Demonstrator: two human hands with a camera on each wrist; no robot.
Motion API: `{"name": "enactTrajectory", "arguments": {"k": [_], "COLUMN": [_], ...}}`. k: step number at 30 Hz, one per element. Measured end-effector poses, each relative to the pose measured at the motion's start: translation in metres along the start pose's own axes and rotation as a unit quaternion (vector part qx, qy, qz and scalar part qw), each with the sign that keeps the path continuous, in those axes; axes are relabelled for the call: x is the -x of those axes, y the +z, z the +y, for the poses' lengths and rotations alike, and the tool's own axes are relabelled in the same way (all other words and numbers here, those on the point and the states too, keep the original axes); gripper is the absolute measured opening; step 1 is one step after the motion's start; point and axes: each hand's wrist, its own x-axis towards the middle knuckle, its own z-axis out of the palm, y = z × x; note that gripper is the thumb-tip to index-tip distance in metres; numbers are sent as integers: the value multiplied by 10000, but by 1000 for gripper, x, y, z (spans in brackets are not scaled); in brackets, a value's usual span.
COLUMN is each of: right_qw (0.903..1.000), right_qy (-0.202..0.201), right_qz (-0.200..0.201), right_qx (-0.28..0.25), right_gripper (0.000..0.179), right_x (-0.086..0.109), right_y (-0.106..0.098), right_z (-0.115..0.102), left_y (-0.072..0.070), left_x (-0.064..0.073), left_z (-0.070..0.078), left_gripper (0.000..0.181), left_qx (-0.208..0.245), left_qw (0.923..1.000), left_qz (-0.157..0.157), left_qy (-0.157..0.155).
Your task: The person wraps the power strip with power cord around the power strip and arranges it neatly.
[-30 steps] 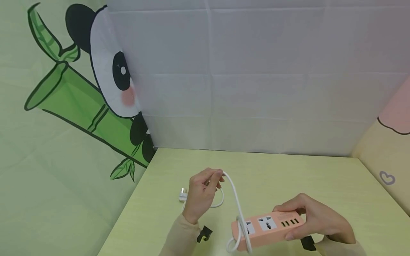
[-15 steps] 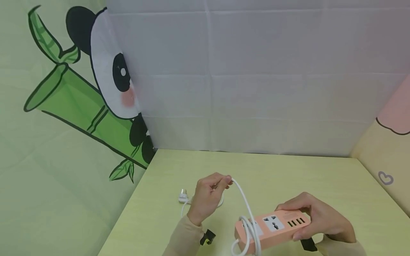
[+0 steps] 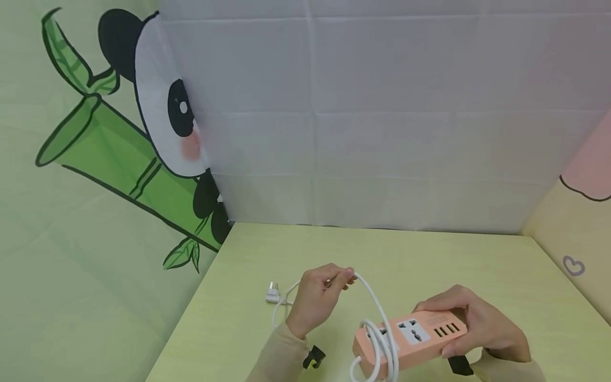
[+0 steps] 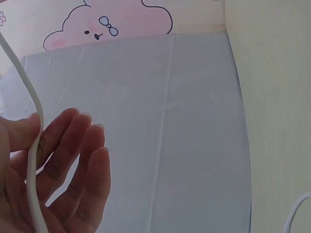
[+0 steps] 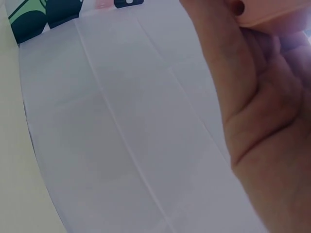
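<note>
In the head view my right hand (image 3: 484,323) grips the right end of an orange power strip (image 3: 420,361), held tilted above the table. The strip has white sockets and a row of USB ports. Several loops of its white cable (image 3: 378,339) are wound round the strip's left end. My left hand (image 3: 317,297) pinches the cable between thumb and fingers, and a taut length runs from there down to the loops. The left wrist view shows the cable (image 4: 31,170) passing between the left thumb and fingers. In the right wrist view a corner of the strip (image 5: 277,14) shows above the palm.
The white plug (image 3: 273,294) lies on the pale yellow table (image 3: 429,260), to the left of my left hand, with loose cable beside it. A grey-white cloth wall (image 3: 382,132) stands behind the table. Printed panda and cloud cloths hang at the sides.
My left hand has moved right and slightly down, drawing the cable over the strip, where more loops now show. The strip has shifted slightly right.
</note>
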Motion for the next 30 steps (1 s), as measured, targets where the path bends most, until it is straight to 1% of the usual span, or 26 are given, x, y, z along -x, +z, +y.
{"name": "enactTrajectory", "arguments": {"k": [3,6,10,13,17,18,20,22,25,28,30], "right_qw": [9998,9992,9981,9966,9947,9942,9931,9913,9847,9733,9608], "right_qy": [-184,-331,-312,-328,-465,-447,-404,-267,107,527,919], "right_qz": [69,225,535,754,913,974,1096,1290,1718,2182,2555], "right_qx": [-15,-14,56,73,-12,-82,-44,56,280,477,556], "right_gripper": [71,69,63,62,63,62,60,59,59,60,59], "right_x": [-1,0,3,5,6,7,9,11,14,14,14], "right_y": [0,1,5,8,10,10,10,11,15,19,23], "right_z": [-1,-3,-4,-4,-2,-1,1,2,2,-1,-4], "left_y": [-1,-2,-3,-5,-7,-7,-8,-9,-10,-11,-12], "left_x": [1,3,5,6,8,9,9,10,11,11,12], "left_z": [-1,-2,-3,-4,-4,-4,-5,-5,-6,-6,-5], "left_gripper": [31,30,31,32,33,33,32,32,34,37,38], "left_qx": [-123,-296,-501,-599,-706,-728,-751,-772,-775,-769,-618], "left_qw": [9999,9994,9981,9970,9961,9959,9957,9954,9949,9940,9937], "left_qz": [-73,-157,-366,-499,-522,-519,-525,-554,-648,-770,-921], "left_qy": [63,102,38,-13,89,106,115,77,16,-40,-166]}}
